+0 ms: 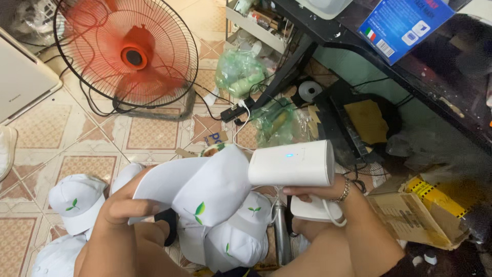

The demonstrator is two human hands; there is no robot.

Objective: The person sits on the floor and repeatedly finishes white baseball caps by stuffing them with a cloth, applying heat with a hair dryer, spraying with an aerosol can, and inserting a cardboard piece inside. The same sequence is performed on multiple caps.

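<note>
Fingers of left hand (125, 209) clamp cap (205, 187) brim; right hand (312, 194) grips steamer (292, 163), axis level, nose touching cap from right.

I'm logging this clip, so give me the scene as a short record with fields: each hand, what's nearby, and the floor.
left hand: grips the brim of a white cap with a green leaf logo
right hand: holds a white handheld steamer, blue light on
nearby: more white caps, a red fan, a torn cardboard box
floor: patterned tiles
</note>
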